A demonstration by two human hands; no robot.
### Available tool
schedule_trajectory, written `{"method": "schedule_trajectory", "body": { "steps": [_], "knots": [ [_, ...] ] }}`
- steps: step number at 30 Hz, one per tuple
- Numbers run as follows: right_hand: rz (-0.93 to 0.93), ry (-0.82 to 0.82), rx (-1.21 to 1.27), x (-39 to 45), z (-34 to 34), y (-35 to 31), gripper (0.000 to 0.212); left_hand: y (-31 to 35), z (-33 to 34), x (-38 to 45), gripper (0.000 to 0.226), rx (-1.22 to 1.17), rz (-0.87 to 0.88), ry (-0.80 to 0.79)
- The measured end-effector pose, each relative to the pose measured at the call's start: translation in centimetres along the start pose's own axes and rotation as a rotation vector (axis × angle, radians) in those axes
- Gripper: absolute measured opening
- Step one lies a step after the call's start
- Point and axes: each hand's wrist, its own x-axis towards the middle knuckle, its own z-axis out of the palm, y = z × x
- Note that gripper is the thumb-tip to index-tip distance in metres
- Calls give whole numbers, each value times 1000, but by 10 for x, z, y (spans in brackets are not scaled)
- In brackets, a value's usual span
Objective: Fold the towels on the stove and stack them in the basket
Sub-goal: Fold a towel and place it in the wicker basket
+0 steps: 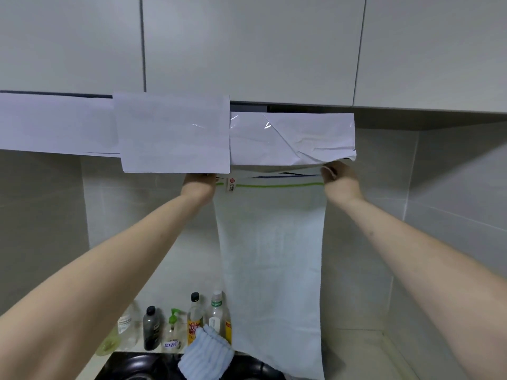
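- Towel, white with a green and a dark stripe near its top edge, hangs full length in front of the tiled wall, held up by its two upper corners just below the paper sheets taped along the range hood.
- Left hand grips the towel's upper left corner beside a small sewn label; its fingertips are hidden behind the paper, so how tightly they curl cannot be told.
- Right hand pinches the upper right corner, fingers curled round the cloth and a hanging loop.
- Towel's lower edge drops to the stove, its bottom right part running out of view.
- Second towel, pale blue and ribbed, lies bunched on the stove's back edge, touching the hanging towel's lower left side.
- Bottles stand in a row along the counter's back edge behind the stove, against the wall.
- Pale cabinets fill the upper frame.
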Motion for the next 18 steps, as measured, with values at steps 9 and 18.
{"method": "schedule_trajectory", "body": {
  "steps": [9, 18],
  "knots": [
    [-8, -64, 81, -53, -7, 19, 14, -27, -25, -68, 19, -394, -50, -133],
    [21, -318, 212, -193, -32, 71, 23, -75, -48, -220, 24, -295, -65, -331]
  ]
}}
